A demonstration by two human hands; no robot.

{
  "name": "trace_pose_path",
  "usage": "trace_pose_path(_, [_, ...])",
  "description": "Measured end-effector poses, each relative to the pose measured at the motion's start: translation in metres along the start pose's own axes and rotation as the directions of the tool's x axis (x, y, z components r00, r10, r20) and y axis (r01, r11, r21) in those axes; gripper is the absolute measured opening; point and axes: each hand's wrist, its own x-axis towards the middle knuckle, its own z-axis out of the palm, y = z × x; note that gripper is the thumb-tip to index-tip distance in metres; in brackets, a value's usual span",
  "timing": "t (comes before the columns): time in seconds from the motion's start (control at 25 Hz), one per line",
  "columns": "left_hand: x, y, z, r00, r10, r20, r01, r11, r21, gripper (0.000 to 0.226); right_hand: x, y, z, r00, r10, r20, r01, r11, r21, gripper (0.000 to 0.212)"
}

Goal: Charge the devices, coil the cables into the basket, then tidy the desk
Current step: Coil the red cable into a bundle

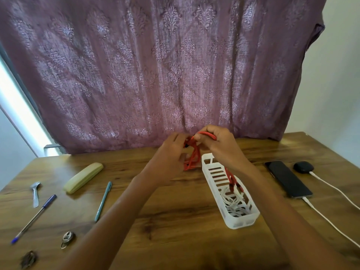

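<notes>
**Two devices charging, one cable coiled, one in hand**

Two devices lie at the right of the wooden desk [175,221] with white leads running off toward the near right edge: the black phone [288,179] with a charging lead [331,223] at its near end, and the small dark earbud case [303,167] with a second lead [335,189] at its side. The charging step looks done, though whether either plug is fully seated is too small to tell.

The white slotted basket [243,224] sits right of centre, and a coiled white cable [233,201] already lies in its near half. The red cable [192,152] is mid-coil: both hands hold it up above the far end of the basket. The left hand [171,154] is closed around the lower loops, and the right hand [220,142] pinches the top of the bundle between thumb and fingers. A strand of the red cable trails down into the basket, so this coil is not yet finished or dropped in.

Tidying has not begun, by the look of it. Scattered over the left half are a pale yellow case [83,177], a teal pen [103,200], a blue pen [34,218], a spoon [35,193], a small padlock [67,239] and a dark object [28,259] at the near left edge that I cannot identify.
</notes>
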Motion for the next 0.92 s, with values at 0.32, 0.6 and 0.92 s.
trace_pose_path(0.32, [-0.002,0.000,0.017,0.968,-0.242,-0.073,0.244,0.969,0.031,0.032,-0.006,0.018,0.001,0.811,-0.445,-0.379,0.104,0.748,-0.655,0.048])
trace_pose_path(0.6, [0.004,0.007,0.020,0.855,-0.511,-0.084,0.473,0.837,-0.277,0.038,-0.038,0.015,0.041,0.953,-0.151,-0.263,0.044,0.928,-0.371,0.022])
trace_pose_path(0.92, [0.002,0.012,0.023,0.706,-0.708,-0.015,0.613,0.622,-0.488,0.042,-0.032,0.008,0.028,0.993,0.114,-0.004,-0.114,0.985,-0.128,0.047])
